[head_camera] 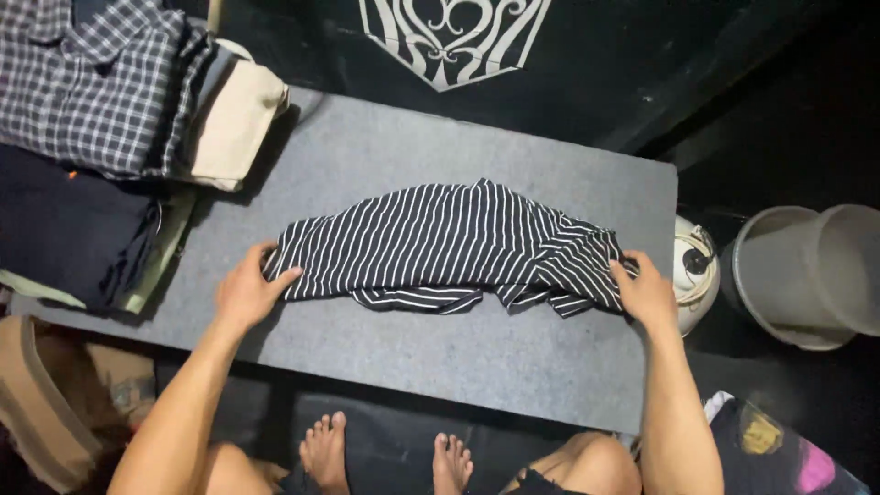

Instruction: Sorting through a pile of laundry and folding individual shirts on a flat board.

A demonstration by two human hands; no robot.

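Observation:
A black garment with thin white stripes (440, 240) lies crumpled across the grey felt-covered board (477, 357). My left hand (246, 291) grips its left end, fingers curled over the fabric edge. My right hand (645, 291) holds the bunched right end near the board's right edge. The garment is stretched between both hands, with folds hanging along its near side.
A stack of folded clothes sits at the left: a checked shirt (92, 82), a beige piece (234, 124) and dark garments (64, 229). A grey bucket (811, 275) and a white round object (692, 270) stand right of the board. My bare feet (385, 454) are below.

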